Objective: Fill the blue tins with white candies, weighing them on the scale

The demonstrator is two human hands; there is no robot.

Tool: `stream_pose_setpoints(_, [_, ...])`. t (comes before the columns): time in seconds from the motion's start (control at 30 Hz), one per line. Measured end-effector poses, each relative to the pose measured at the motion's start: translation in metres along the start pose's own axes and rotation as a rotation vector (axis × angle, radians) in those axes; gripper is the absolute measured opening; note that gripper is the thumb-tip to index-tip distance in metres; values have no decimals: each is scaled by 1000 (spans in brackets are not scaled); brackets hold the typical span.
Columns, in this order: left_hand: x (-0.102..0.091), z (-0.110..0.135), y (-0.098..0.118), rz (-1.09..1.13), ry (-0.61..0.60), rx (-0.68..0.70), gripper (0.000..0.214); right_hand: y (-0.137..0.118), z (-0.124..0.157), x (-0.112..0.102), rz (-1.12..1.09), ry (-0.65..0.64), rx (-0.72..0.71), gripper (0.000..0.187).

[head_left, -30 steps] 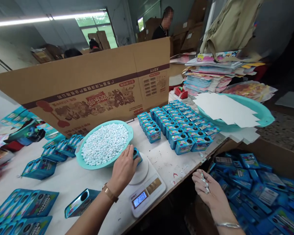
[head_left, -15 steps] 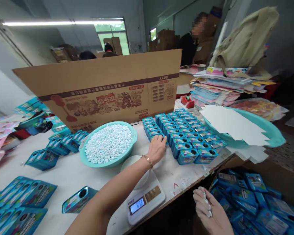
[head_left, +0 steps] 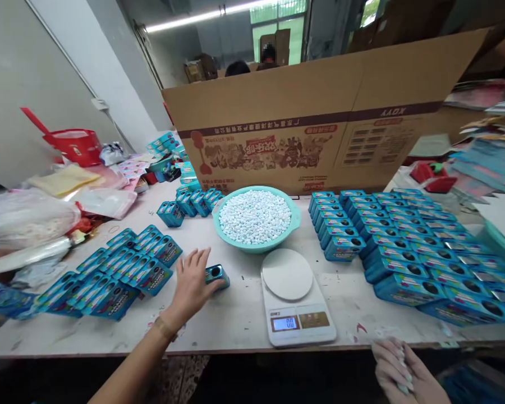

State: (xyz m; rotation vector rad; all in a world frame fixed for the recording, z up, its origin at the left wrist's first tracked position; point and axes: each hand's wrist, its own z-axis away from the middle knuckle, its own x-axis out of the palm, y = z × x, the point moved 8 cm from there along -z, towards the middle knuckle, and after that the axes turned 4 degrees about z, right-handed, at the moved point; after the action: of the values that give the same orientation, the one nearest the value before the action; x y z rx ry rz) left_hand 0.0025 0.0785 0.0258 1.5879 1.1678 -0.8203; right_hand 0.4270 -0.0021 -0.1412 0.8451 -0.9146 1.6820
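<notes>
My left hand (head_left: 192, 283) rests on the white table (head_left: 235, 314) with its fingers round a small teal tin (head_left: 217, 274) lying on its side, left of the white kitchen scale (head_left: 292, 300). The scale's round plate is bare and its display reads 0.0. Behind the scale stands a teal bowl (head_left: 292, 221) heaped with white pellets (head_left: 255, 215). Low at the table's front edge, my right hand (head_left: 399, 373) is cupped shut on a few white pellets. Rows of teal tins (head_left: 404, 247) with holes in their tops stand right of the scale.
More teal tins lie in rows at the left (head_left: 122, 269) and behind the bowl (head_left: 189, 203). A large cardboard sheet (head_left: 320, 112) stands upright along the back. Plastic bags (head_left: 25, 219) and a red container (head_left: 73, 145) sit far left. Red tape dispenser (head_left: 431, 177) and stacked papers (head_left: 488, 151) are right.
My left hand has swung from the tin rows on the right over to the left of the scale and closed on a lone tin. The scale reading dropped to 0.0. The view turned left.
</notes>
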Motion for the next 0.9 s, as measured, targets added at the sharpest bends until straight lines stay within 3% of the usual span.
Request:
stream_pose_setpoints(0.07, [7,5,-15,155,-121,34,36,11,-6,17,-27,-45,-4,26])
stream_pose_setpoints(0.13, [5,5,-3,305,-110,95,28,17,-8,36,-12,-100,-6,23])
stream_pose_setpoints(0.23, [-2,-5,43,498,-6,200,26,20,-7,64,56,-188,-34,19])
stream_pose_setpoints(0.3, [4,-17,81,600,-4,263,24,20,-5,78,102,-225,-52,16])
stream_pose_setpoints(0.4, [31,-37,134,620,-84,340,25,20,-6,87,132,-225,-69,14])
stream_pose_setpoints(0.5, [66,-50,167,493,-207,370,24,18,-12,93,121,-172,-110,15])
stream_pose_setpoints(0.6, [74,-51,175,415,-197,385,44,13,-20,105,110,-98,-192,15])
stream_pose_setpoints(0.73, [39,-46,159,472,35,392,95,13,-33,141,115,-74,-222,12])
stream_pose_setpoints(0.9, [18,-46,141,563,97,380,85,21,-52,193,150,-160,-189,14])
